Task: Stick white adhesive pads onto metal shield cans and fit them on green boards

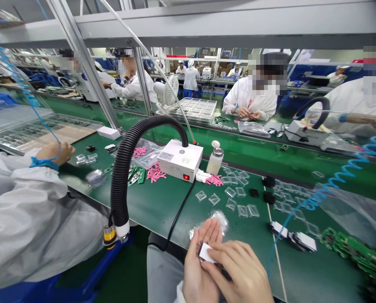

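Green assembly benches run through a busy factory floor, with workers in white smocks along them. Above the near bench [162,214], the left hand [199,269] lies half open, palm up and cupped, with a white card [206,253] resting on it. The right hand [241,273] curves over from the side, its fingers [229,256] bent and pressing on the card's edge. Crumpled clear film [218,221] sits just past the left fingertips.

All else spreads around the white box [178,160]. Its black hose [125,168] arches toward the near edge of the bench on the box's left side, and a co-worker's hand [55,153] rests well beyond that, near small clear packets [86,159]. Pink strips [155,172] lie just left of the box, and a dispenser bottle [215,158] stands just right of it. Clear plastic frames [238,198] scatter on that side, with green circuit boards [353,252] farther along.
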`<state>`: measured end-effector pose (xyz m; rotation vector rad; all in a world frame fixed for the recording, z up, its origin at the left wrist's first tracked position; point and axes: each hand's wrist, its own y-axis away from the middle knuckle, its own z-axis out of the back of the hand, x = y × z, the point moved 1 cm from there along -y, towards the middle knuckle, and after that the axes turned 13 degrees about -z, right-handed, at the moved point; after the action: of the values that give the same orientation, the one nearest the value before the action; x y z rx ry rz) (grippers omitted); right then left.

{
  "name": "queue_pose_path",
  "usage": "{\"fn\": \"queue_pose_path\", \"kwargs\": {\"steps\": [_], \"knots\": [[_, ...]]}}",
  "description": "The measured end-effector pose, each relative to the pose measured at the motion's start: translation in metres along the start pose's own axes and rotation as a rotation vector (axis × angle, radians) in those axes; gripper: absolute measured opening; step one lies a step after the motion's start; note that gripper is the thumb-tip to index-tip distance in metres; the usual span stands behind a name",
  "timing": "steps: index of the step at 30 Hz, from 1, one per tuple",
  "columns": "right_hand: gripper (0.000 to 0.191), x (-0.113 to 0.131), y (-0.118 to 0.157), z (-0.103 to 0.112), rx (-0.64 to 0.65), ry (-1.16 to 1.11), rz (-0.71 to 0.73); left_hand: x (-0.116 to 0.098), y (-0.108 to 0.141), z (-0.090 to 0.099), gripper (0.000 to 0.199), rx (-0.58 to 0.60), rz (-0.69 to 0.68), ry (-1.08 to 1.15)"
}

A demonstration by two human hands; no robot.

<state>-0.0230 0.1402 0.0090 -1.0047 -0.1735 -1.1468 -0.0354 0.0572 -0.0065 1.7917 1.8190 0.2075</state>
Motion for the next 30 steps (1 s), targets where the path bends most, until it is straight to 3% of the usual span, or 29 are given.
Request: {"fn": "queue_pose_path", "kwargs": {"steps": [8, 18, 25, 27, 30], "knots": [[0.032, 0.004, -0.001, -0.003, -0.051, 0.001, -0.028, 0.003, 0.001, 0.004, 0.036, 0.060, 0.044, 0.054], [0.037, 0.007, 0.000, -0.005, -0.092, 0.043, -0.041, 0.001, 0.004, -0.002, 0.036, 0.053, 0.105, 0.125], [0.043, 0.008, -0.001, -0.006, -0.066, 0.097, -0.078, -0.003, 0.009, -0.008, 0.031, -0.058, 0.193, 0.198], [0.041, 0.006, -0.004, -0.003, -0.008, 0.086, -0.076, -0.004, 0.008, -0.009, 0.028, -0.068, 0.203, 0.211], [0.039, 0.002, -0.013, 0.007, 0.187, 0.060, -0.082, -0.007, 0.006, -0.012, 0.027, -0.062, 0.205, 0.206]]}}
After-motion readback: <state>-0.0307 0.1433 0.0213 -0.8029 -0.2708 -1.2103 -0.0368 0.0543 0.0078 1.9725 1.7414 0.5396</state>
